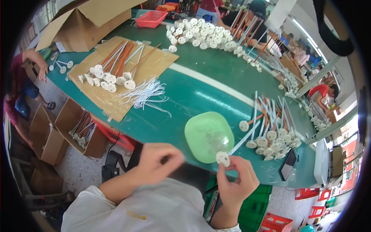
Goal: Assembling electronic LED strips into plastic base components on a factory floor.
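Observation:
My right hand [236, 178] pinches a white round disc [223, 157] by its edge, just past the near right rim of the green bowl. A pale grey speckled strip [244, 138] runs up and right from behind this disc. My left hand [157, 162] is raised left of the bowl, slightly blurred, with its fingers curled together; what is in them, if anything, I cannot make out. Inside the light green bowl [193, 136] lie small, indistinct pieces. Right of it rests a pile of white discs on grey and orange-brown stems [272, 141].
Cardboard [152, 63] on the green table bears more stemmed discs [110, 79] and a bundle of white cords [145, 92]. A large heap of discs [201, 34] stands farther back. A phone [288, 165] lies near the right edge. Other people work around the table.

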`<action>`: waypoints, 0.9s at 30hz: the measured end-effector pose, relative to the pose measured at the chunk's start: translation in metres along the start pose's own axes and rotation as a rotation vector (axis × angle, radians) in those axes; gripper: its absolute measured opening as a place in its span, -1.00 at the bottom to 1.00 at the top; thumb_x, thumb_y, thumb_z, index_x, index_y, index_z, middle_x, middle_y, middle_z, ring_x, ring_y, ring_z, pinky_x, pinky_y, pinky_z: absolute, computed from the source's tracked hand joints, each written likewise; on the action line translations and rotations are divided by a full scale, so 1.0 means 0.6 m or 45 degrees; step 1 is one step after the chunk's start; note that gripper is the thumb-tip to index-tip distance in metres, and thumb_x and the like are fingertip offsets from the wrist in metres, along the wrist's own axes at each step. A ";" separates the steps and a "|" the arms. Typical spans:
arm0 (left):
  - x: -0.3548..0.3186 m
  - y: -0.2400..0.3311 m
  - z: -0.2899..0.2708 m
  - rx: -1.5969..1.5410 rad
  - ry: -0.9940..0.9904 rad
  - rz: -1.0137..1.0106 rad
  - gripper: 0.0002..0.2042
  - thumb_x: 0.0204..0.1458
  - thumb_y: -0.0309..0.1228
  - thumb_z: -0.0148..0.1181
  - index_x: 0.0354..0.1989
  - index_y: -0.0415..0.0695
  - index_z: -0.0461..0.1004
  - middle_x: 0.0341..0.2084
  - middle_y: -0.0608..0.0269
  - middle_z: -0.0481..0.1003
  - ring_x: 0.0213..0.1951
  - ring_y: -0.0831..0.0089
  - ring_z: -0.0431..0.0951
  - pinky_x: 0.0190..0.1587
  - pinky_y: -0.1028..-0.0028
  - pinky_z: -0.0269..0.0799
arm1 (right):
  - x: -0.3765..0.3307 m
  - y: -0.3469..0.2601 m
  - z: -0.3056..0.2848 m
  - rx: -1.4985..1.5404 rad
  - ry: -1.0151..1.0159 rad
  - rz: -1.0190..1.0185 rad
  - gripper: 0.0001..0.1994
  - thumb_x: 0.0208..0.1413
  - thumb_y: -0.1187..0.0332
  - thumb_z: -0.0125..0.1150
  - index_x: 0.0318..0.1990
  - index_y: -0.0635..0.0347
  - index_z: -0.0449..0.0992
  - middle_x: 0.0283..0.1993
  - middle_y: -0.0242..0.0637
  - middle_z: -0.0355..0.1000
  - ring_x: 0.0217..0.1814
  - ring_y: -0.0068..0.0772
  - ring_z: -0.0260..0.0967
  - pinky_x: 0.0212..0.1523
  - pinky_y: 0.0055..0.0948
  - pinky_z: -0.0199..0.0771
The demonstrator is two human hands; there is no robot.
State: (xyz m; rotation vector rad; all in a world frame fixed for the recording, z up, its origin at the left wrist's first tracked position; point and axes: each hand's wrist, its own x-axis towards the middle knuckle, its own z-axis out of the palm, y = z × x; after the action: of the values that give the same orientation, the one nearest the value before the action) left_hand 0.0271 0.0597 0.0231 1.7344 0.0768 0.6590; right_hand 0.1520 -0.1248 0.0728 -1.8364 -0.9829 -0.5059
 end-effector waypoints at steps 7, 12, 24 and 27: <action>-0.014 0.012 0.050 -1.019 -0.360 -0.564 -0.66 0.26 -0.47 0.07 0.17 -0.36 0.39 -0.09 0.14 0.55 -0.10 0.53 0.54 -0.08 0.48 0.50 | -0.040 -0.031 0.015 0.346 -0.162 -0.112 -0.70 -0.31 0.77 0.31 -0.31 0.36 0.55 -0.39 -0.17 0.55 -0.44 -0.32 0.48 -0.42 -0.51 0.48; -0.027 -0.002 0.047 -0.845 -0.330 -0.476 -0.67 0.24 -0.52 0.08 0.16 -0.36 0.40 -0.09 0.18 0.55 -0.09 0.55 0.52 -0.08 0.50 0.45 | -0.048 -0.027 0.013 0.347 -0.182 -0.200 -0.70 -0.31 0.77 0.28 -0.32 0.36 0.55 -0.38 -0.15 0.55 -0.43 -0.27 0.51 -0.40 -0.48 0.51; -0.045 0.004 0.038 -0.907 -0.347 -0.387 -0.60 0.18 -0.66 0.07 0.22 -0.38 0.30 0.08 -0.05 0.47 0.15 0.31 0.46 0.19 0.33 0.38 | -0.073 -0.008 0.025 0.469 -0.110 -0.225 -0.65 -0.27 0.77 0.39 -0.24 0.37 0.52 -0.33 -0.07 0.55 -0.36 -0.22 0.54 -0.34 -0.40 0.57; -0.048 0.002 0.044 -1.000 -0.335 -0.319 -0.57 0.15 -0.68 0.10 0.22 -0.38 0.30 0.09 -0.04 0.46 0.14 0.31 0.47 0.18 0.32 0.40 | -0.071 -0.006 0.022 0.461 -0.119 -0.219 -0.65 -0.28 0.77 0.39 -0.25 0.37 0.52 -0.34 -0.07 0.54 -0.36 -0.23 0.53 -0.34 -0.42 0.57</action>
State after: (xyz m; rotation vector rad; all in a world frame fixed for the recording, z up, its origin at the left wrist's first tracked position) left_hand 0.0152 0.0249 0.0098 1.0116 -0.1335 0.2147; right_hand 0.1226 -0.1295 0.0391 -1.4703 -1.2169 -0.3206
